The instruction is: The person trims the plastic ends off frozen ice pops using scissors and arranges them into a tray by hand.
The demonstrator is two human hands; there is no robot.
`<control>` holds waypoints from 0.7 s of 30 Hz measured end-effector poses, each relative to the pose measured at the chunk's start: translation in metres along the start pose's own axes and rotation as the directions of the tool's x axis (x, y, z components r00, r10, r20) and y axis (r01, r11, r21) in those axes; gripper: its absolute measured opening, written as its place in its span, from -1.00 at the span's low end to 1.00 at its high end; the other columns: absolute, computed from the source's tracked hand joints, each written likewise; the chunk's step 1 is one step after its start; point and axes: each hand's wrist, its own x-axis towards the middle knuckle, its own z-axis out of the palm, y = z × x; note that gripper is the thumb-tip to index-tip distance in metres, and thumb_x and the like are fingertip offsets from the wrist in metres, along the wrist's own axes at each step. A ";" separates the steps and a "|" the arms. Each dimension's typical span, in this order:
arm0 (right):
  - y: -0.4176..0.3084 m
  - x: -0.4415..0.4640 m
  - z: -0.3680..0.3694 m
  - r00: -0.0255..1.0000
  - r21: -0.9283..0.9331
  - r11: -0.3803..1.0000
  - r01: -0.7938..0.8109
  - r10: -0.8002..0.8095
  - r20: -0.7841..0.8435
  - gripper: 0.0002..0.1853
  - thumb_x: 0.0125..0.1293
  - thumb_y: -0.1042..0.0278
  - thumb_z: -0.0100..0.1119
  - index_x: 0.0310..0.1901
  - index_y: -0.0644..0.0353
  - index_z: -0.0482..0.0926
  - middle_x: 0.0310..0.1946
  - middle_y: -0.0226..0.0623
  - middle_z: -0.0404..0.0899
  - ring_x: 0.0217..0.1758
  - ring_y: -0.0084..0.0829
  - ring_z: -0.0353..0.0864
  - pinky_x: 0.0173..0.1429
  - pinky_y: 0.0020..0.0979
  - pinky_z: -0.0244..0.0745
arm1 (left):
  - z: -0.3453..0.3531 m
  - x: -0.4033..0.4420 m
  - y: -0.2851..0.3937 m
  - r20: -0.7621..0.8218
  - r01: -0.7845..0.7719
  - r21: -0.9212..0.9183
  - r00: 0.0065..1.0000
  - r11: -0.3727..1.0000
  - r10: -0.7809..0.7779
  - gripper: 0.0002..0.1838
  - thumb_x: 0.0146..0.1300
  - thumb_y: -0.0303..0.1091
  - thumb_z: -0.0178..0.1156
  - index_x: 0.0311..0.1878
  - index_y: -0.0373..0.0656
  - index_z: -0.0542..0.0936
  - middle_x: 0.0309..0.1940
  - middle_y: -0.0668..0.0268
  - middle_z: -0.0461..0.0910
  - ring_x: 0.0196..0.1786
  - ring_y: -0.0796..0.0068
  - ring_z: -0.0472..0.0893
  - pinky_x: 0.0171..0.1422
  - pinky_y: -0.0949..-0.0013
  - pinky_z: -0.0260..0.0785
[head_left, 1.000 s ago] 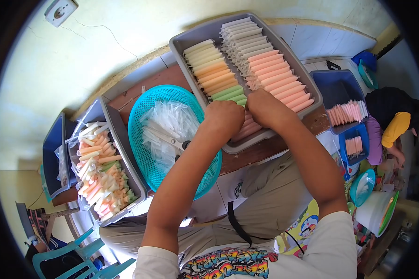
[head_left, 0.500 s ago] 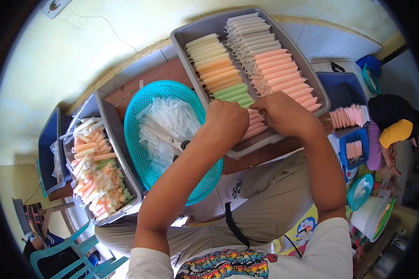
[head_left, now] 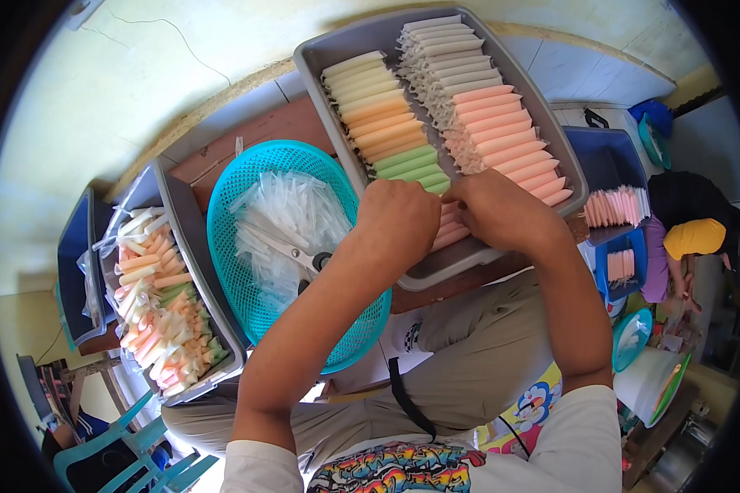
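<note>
A grey tray (head_left: 345, 141) holds rows of filled plastic ice pop tubes: cream, orange and green tubes (head_left: 409, 167) on the left, white and pink tubes (head_left: 501, 131) on the right. Over the near end of the left row are both hands, almost touching. My left hand (head_left: 399, 215) is closed, knuckles up, beside the green tubes. My right hand (head_left: 501, 209) has its fingers curled in towards the left one, above more pink tubes (head_left: 450, 232). Whatever lies between the fingertips is hidden by the hands.
Left of the tray, a turquoise basket (head_left: 230, 193) contains clear plastic sleeves (head_left: 292, 205) and scissors (head_left: 300, 256). Another grey bin (head_left: 214, 316) is heaped with mixed tubes. Blue bins (head_left: 600, 152) with pink tubes stand at right, near another person (head_left: 695, 214).
My right hand has moved slightly left and closed in towards my left hand, its fingers more curled. The whole view has shifted a little.
</note>
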 end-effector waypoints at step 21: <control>-0.011 0.005 -0.004 0.965 -0.058 0.998 -0.030 0.044 0.258 -0.77 0.23 0.34 0.25 -0.27 0.21 0.86 -0.32 0.05 0.78 -0.19 0.10 0.78 0.08 0.00 0.66 | 0.006 0.022 0.008 0.211 0.129 -0.067 0.971 0.989 -0.113 -0.78 0.01 -0.37 0.57 -0.25 -0.18 0.82 -0.23 0.06 0.84 -0.12 0.04 0.86 -0.02 0.07 0.72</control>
